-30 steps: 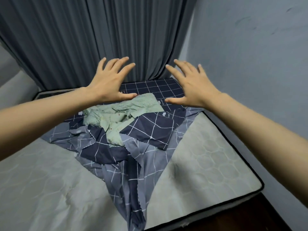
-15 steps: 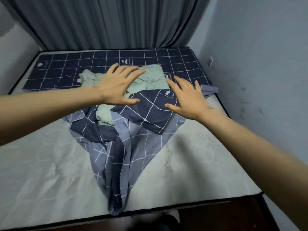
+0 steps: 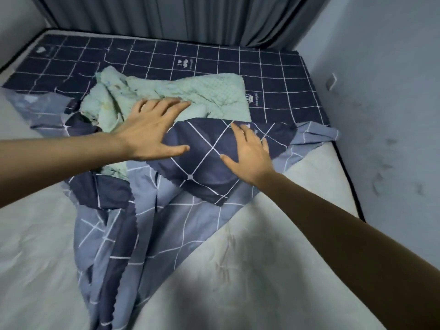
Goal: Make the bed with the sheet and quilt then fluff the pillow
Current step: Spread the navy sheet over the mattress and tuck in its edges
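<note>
- Step in hand, as judged: clearing the heap off the mattress (image 3: 273,270) before spreading the sheet (image 3: 166,225).
- Best done by taking the quilt (image 3: 190,91) first, gathered in one bundle and lifted clear, not dragged across the sheet under it.
- Then finding two sheet corners and pulling toward the bare near edge, keeping the far-edge part flat.
- Left hand (image 3: 150,134): fingers (image 3: 166,108) straight and spread, clamped on nothing, tips over the quilt's near fold; contact cannot be told.
- Right hand (image 3: 250,156): fingers (image 3: 240,132) straight and apart, over the dark folded flap of sheet, holding nothing.
- Quilt: pale green, crumpled mid-mattress toward the far edge, just beyond the left fingertips.
- Sheet: flat along the far edge, bunched in the middle, tail trailing to the near edge.
- Pillow: not in view.
</note>
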